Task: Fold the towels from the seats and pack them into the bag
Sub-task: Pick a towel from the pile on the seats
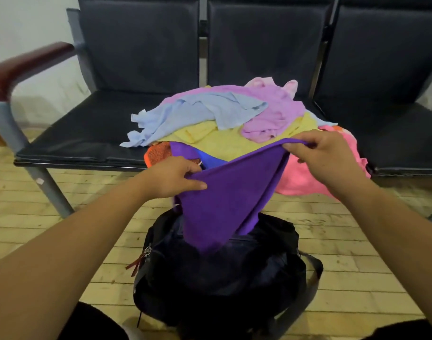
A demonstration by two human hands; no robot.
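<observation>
A purple towel (224,197) hangs in front of me, held by its top edge. My left hand (172,177) pinches its left corner and my right hand (325,155) grips its right corner. The towel's lower tip drapes onto a black bag (224,273) standing on the floor below. Behind it, a heap of towels lies on the middle seat (87,133): a light blue one (185,116), a lilac one (276,106), a yellow one (210,141), an orange one (158,153) and a pink one (298,175) hanging over the seat's front edge.
A row of black padded seats runs across the view, with a red-brown armrest (26,65) at the left and a grey metal leg (48,190). The floor is pale wooden boards (357,253). The bag's red zipper pulls (139,262) hang at its left side.
</observation>
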